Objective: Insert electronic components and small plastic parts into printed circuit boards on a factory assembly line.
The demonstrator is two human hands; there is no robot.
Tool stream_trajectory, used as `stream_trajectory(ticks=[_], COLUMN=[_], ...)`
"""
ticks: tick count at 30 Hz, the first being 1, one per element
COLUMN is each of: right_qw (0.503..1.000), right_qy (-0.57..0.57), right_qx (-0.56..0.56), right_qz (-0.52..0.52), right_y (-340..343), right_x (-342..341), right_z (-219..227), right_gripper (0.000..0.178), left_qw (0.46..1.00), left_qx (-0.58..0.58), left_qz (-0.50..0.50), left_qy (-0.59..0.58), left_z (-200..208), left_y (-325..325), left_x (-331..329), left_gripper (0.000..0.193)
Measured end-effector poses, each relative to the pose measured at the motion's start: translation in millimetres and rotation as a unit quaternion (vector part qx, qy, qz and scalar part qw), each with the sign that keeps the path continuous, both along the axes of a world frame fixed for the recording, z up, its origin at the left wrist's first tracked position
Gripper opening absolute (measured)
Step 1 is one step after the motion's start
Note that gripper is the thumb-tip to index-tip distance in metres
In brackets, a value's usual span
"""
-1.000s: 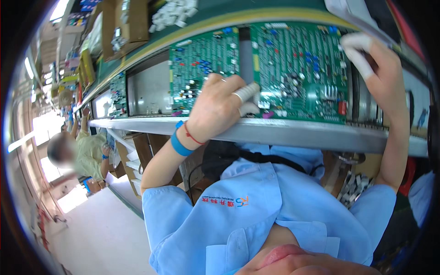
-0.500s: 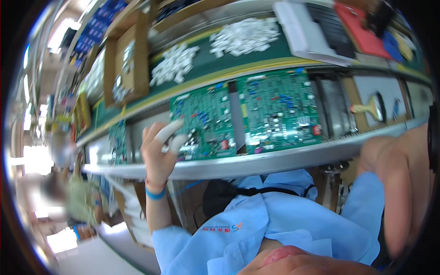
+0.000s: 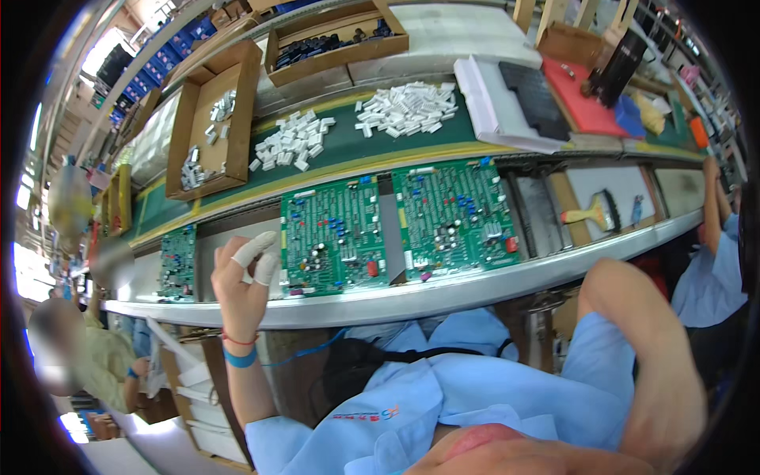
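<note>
My left hand (image 3: 241,277) is raised at the near rail, just left of a green circuit board (image 3: 324,241). White finger covers sit on its thumb and index finger; these two are bent and slightly apart, with nothing visible between them, and the other fingers are curled. A blue band circles the wrist. A second green circuit board (image 3: 451,210) lies to the right of the first, both populated with parts. My right arm (image 3: 641,332) is sharply bent at the elbow at the right, and its hand is out of view.
Another board (image 3: 178,261) lies farther left on the line. Behind are two piles of white parts (image 3: 408,108), a cardboard tray (image 3: 237,150) and a tray of dark parts (image 3: 332,43). A brush (image 3: 594,212) lies at right. A metal rail (image 3: 356,307) edges the bench; other people are at both sides.
The view has shifted, showing more of the far side. My left hand has drawn off the left edge of the nearer board, which its fingers overlapped before.
</note>
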State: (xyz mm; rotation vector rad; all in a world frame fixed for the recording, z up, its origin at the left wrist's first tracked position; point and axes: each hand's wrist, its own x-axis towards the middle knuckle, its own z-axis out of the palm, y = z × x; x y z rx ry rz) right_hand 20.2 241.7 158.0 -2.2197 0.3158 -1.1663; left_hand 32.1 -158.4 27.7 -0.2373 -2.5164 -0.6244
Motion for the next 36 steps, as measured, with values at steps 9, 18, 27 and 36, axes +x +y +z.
stream_trajectory(ticks=[9,18,27,36], right_qw=[0.809,0.562,0.576,0.564], right_qy=[-0.294,-0.158,-0.127,-0.093], right_qx=[0.131,0.443,0.476,0.529], right_qz=[-0.491,-0.680,-0.653,-0.628], right_y=[26.2,12.5,-16.9,-44.8], right_x=[-69.5,-94.1,-95.2,-92.4], right_z=[-128.7,-186.4,-184.0,-159.4], right_gripper=[0.051,0.054,0.058,0.044], left_qw=[0.992,0.975,0.968,0.942], left_qx=[0.118,0.163,-0.055,-0.142], left_qz=[0.044,0.140,0.241,0.280], left_qy=[0.024,0.053,-0.049,-0.120], left_z=[10.5,34.3,12.2,-47.5], left_y=[-45.7,-120.9,-231.9,-257.8], left_x=[9.6,-22.9,-100.5,-242.8], left_gripper=[0.020,0.022,0.022,0.030])
